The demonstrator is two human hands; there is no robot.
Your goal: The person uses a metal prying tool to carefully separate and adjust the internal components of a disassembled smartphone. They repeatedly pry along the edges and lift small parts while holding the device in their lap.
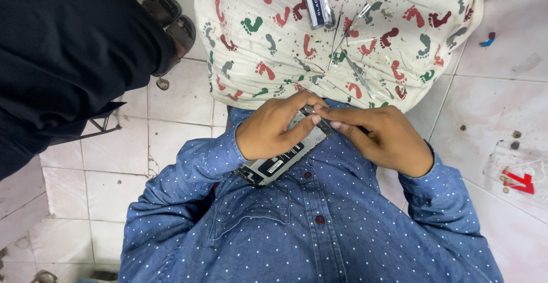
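My left hand (274,127) grips an opened phone body (282,160), a flat metal frame with dark parts showing, held against my blue dotted shirt. My right hand (385,137) meets it at the phone's upper end, fingertips pinched on a small dark part there (317,113); whether it holds a thin tool I cannot tell. Both hands touch at the fingertips.
A white cloth printed with coloured footprints (257,49) lies ahead, carrying tweezers and thin metal tools (351,43), a small blade packet (318,6) and scattered tiny parts. A person in dark clothes with a sandal (174,29) is at the left. A clear plastic bag (516,171) lies on the tiles at the right.
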